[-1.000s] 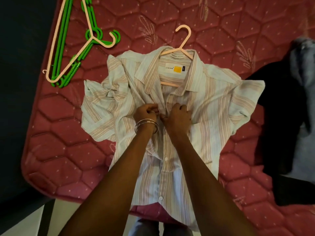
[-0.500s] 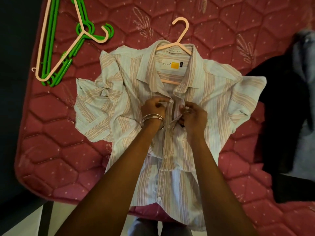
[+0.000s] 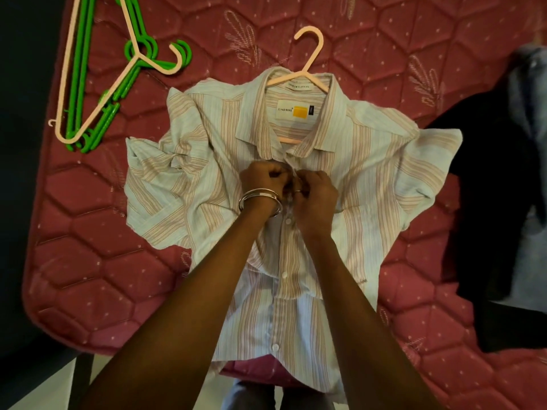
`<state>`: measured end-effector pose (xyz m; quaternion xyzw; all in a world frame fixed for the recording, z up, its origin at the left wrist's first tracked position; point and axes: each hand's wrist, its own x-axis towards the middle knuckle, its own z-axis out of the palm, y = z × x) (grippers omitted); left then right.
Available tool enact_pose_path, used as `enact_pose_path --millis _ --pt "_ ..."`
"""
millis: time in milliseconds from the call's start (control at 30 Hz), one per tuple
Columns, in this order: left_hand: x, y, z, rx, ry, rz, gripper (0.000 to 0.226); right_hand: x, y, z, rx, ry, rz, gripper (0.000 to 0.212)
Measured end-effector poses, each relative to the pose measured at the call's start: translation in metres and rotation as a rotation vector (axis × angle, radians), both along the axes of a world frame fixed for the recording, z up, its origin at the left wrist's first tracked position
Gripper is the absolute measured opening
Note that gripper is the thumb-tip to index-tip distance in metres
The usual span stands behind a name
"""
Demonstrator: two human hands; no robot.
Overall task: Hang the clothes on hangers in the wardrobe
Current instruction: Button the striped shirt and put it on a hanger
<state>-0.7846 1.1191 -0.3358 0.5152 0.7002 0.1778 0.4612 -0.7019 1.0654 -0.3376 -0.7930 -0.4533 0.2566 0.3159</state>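
Note:
A pale striped shirt lies spread face up on the red quilted mattress. A pink hanger sits inside its collar, hook pointing away from me. My left hand, with bangles at the wrist, and my right hand are side by side just below the collar. Both pinch the shirt's front placket at a button, fingers curled. The button between them is hidden by my fingers.
A pile of green hangers with another pink hanger on top lies at the mattress's far left. Dark clothes and a grey-blue garment are heaped at the right. The mattress edge and floor are near me.
My hands have come close together again near the collar after being a little apart. The view shifted slightly, the shirt has stayed in place.

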Motion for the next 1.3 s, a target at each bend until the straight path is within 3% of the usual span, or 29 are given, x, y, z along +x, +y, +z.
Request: enact_pose_path --millis 167,400,700,967,1133,1200,1300 --pt "-0.012 0.004 -0.001 -0.159 -0.152 0.1 0.014 -0.003 0.002 0.002 0.09 0.001 0.051 0.025" --pt "-0.009 -0.001 0.009 -0.217 -0.351 0.164 0.009 0.004 0.001 0.0 0.086 0.023 -0.01 0.02" --pt "-0.004 -0.003 0.011 -0.157 -0.271 0.166 0.01 0.003 -0.004 0.004 0.041 0.349 -0.137 0.026" --pt "-0.01 0.0 0.0 -0.139 -0.227 0.14 0.008 0.022 0.0 -0.001 -0.106 0.663 -0.034 0.027" --pt "-0.014 0.003 -0.003 -0.205 -0.241 0.165 0.023 0.023 0.014 0.009 -0.147 0.681 0.122 0.038" --pt "-0.013 0.005 0.0 -0.226 -0.251 0.2 0.019 0.023 0.019 0.01 -0.176 0.723 0.167 0.042" --pt "-0.011 0.008 0.003 -0.241 -0.256 0.235 0.014 0.029 0.025 0.008 -0.218 0.622 0.143 0.038"
